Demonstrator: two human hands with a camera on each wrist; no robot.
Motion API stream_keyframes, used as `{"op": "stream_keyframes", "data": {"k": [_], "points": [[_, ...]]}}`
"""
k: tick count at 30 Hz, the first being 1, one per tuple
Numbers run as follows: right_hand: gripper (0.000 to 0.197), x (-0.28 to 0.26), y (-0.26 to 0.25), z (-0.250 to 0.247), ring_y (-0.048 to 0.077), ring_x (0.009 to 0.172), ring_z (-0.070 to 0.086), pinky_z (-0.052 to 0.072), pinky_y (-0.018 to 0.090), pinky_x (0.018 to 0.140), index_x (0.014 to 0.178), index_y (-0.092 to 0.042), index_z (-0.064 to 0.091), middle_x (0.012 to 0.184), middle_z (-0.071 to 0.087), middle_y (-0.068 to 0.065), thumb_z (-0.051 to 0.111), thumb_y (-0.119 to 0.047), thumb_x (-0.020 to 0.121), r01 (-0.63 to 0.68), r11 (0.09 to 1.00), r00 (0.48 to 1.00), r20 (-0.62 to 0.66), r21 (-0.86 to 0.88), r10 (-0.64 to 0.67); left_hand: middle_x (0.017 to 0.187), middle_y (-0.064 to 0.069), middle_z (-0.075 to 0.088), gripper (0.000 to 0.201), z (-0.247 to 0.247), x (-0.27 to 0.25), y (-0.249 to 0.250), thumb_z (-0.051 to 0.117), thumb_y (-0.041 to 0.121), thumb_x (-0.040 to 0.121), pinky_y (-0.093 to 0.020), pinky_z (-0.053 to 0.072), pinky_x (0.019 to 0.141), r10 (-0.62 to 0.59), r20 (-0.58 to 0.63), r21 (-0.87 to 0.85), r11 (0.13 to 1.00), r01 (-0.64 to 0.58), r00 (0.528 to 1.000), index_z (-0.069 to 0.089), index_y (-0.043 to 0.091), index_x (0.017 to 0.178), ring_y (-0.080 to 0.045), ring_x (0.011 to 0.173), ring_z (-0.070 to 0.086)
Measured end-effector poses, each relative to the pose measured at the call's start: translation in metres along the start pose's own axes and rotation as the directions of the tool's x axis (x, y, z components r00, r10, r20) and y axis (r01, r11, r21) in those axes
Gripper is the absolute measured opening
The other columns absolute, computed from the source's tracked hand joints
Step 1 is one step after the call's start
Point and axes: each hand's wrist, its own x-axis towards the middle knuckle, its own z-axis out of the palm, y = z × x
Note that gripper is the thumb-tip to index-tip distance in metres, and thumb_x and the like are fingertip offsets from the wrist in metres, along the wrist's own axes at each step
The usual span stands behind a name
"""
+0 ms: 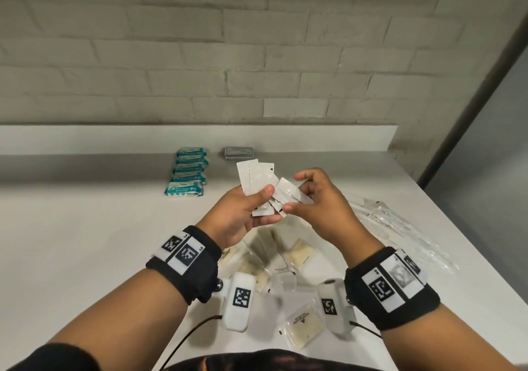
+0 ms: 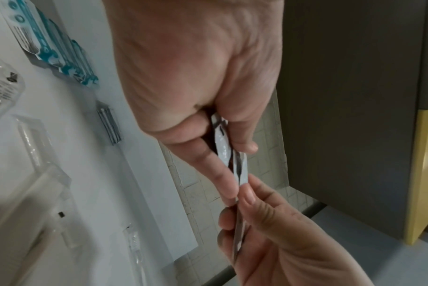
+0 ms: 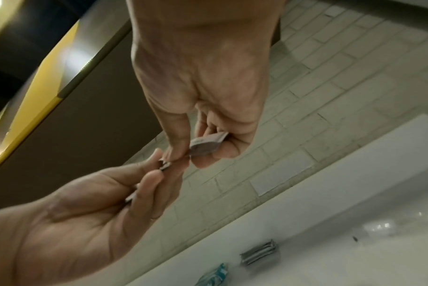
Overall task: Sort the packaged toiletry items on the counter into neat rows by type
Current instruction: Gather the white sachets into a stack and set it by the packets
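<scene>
Dim, soft light; blurred wrist views

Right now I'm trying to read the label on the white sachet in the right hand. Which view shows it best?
The head view: the white sachet faces the camera with part of its print visible. The right wrist view shows only a blurred corner between the fingers; the left wrist view shows it edge-on.

1. The white worktop meets a tiled wall at its far edge.
2. Near the far edge, a row of teal packets runs toward the near side.
3. Just right of it lies a small grey stack of sachets.
4. Clear plastic wrappers lie along the right edge.
5. Beige packets lie loosely near the near edge.
</scene>
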Motion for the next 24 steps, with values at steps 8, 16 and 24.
{"op": "stream_keyframes", "data": {"k": [8,16,24], "points": [[0.016,-0.001,0.003,-0.023,0.002,0.062,0.052,0.04,0.017,0.059,0.072,-0.016,0.063,0.067,0.056,-0.011,0.072,-0.004,0.077,0.201,0.96,0.949,-0.203,-0.196,-0.24,0.104,-0.017,0.071,0.038,0.012,0.004,-0.004,0.047,0.035,0.097,-0.025,0.06,0.065,-0.06,0.001,0.026,0.998,0.06,0.998,0.061,0.005,0.114,-0.025,0.083,0.073],[0.008,0.004,0.021,-0.069,0.029,0.07,0.056,0.046,0.034,0.063,0.076,-0.009,0.071,0.077,0.059,0.007,0.074,-0.003,0.072,0.526,0.515,0.759,0.1,-0.677,-0.643,0.098,-0.011,0.072,0.018,0.036,0.014,0.003,0.063,-0.001,0.086,-0.022,0.058,0.059,-0.023,-0.082,0.058,0.998,0.028,0.996,0.066,0.007,0.102,-0.025,0.075,0.074],[0.018,0.004,-0.01,-0.087,0.018,0.086,0.058,0.048,0.032,0.074,0.097,-0.015,0.054,0.1,0.059,0.0,0.068,-0.016,0.085,0.27,0.779,0.94,0.33,-0.566,-0.086,0.093,-0.003,0.071,0.021,0.062,0.02,-0.006,0.068,0.003,0.084,-0.023,0.056,0.06,0.045,-0.043,0.256,0.966,-0.032,0.998,0.068,0.009,0.103,-0.014,0.076,0.069]]}}
